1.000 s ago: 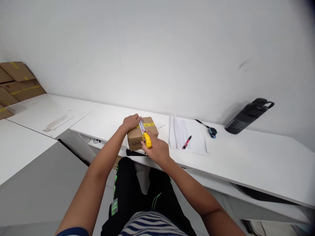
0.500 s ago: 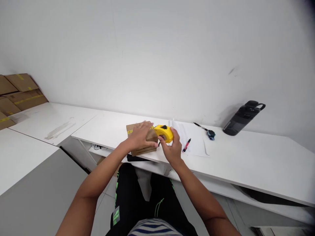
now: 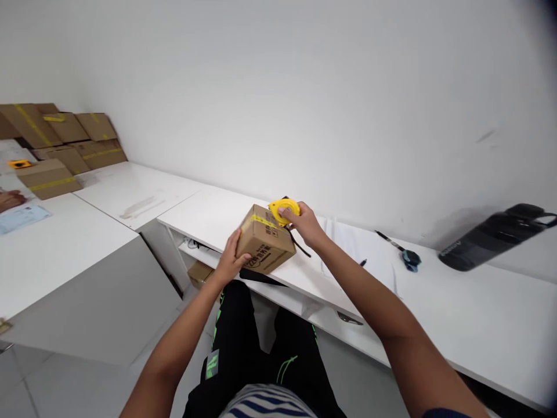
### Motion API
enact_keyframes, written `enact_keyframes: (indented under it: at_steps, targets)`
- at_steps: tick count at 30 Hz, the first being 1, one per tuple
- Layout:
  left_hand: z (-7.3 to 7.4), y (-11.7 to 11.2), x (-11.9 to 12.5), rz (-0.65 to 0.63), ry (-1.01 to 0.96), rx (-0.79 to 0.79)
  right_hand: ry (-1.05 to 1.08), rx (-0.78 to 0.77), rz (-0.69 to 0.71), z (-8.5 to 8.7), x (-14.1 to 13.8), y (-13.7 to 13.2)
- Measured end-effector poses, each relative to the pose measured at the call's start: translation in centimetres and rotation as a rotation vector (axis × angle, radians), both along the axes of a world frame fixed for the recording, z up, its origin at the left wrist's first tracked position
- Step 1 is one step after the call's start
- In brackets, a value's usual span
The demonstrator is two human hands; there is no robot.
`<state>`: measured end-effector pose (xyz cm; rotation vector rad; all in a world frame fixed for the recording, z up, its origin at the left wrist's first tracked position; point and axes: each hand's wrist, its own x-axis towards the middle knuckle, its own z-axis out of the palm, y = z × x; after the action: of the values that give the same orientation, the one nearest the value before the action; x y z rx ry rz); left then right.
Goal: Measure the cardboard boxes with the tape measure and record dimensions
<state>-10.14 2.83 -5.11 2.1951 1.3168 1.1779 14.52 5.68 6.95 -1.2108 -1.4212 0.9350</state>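
A small cardboard box [image 3: 266, 247] with yellow tape and dark print is near the front edge of the white desk, turned at an angle. My left hand [image 3: 229, 260] grips its left side, thumb on the front face and fingers along the side. A yellow tape measure [image 3: 285, 209] is held in my right hand [image 3: 307, 223], close above the box's upper right edge. A black strap [image 3: 300, 242] hangs down below the tape measure. Whether any blade is pulled out cannot be made out.
Papers [image 3: 348, 247] lie right of the box, partly behind my right forearm. Beyond are a pen [image 3: 389, 240], a dark blue object [image 3: 411, 260] and a black bottle [image 3: 491, 237]. Stacked cartons [image 3: 65, 128] stand far left, near another person's hand [image 3: 11, 200] and another tape measure [image 3: 20, 164].
My left hand has gone from beside the tape measure to the box's left side. The box now sits turned, and my right hand holds the tape measure farther back. The view has swung left.
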Motion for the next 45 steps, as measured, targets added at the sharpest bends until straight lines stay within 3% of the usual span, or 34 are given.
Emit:
enact_keyframes:
  at_steps: [3,5,9,12,14,17,22,27,32,36,39,45]
  targets:
    - [-2.5,0.5,1.5,-0.035,-0.111,-0.144,-0.105,-0.007,0.07,0.2,-2.7,2.1]
    - [-2.5,0.9,2.9,-0.035,-0.192,-0.152,-0.179,-0.006,0.093,-0.1,-3.8,3.1]
    - [0.9,1.2,5.4,0.128,-0.604,-0.185,-0.13,-0.1,0.168,-0.6,-4.0,4.3]
    - [3.5,1.7,6.8,0.093,-0.739,-0.346,-0.123,-0.164,0.283,-0.1,-3.3,4.8]
    - [4.2,2.1,7.2,0.033,-0.8,-0.394,-0.235,-0.108,0.338,0.7,-2.7,4.9]
    - [4.1,2.6,7.1,-0.041,-0.914,-0.44,-0.526,0.097,0.37,2.1,-2.2,4.4]
    - [3.7,3.2,7.0,-0.094,-0.895,-0.405,-0.914,0.233,0.352,3.4,-2.3,3.7]
    - [3.5,3.2,8.1,0.126,-0.894,-0.318,-1.036,0.233,0.332,3.4,-1.5,3.0]
    - [3.3,2.8,8.6,0.172,-0.877,-0.294,-1.038,0.11,0.294,2.9,4.8,-0.6]
    - [3.5,2.9,8.8,0.161,-0.867,-0.262,-1.047,0.056,0.182,1.9,9.9,-3.4]
    - [3.5,3.4,8.8,0.154,-0.866,-0.246,-1.018,0.041,0.162,1.3,11.1,-3.7]
    - [3.5,3.5,8.5,0.137,-0.871,-0.236,-0.956,0.016,0.186,1.3,10.3,-2.8]
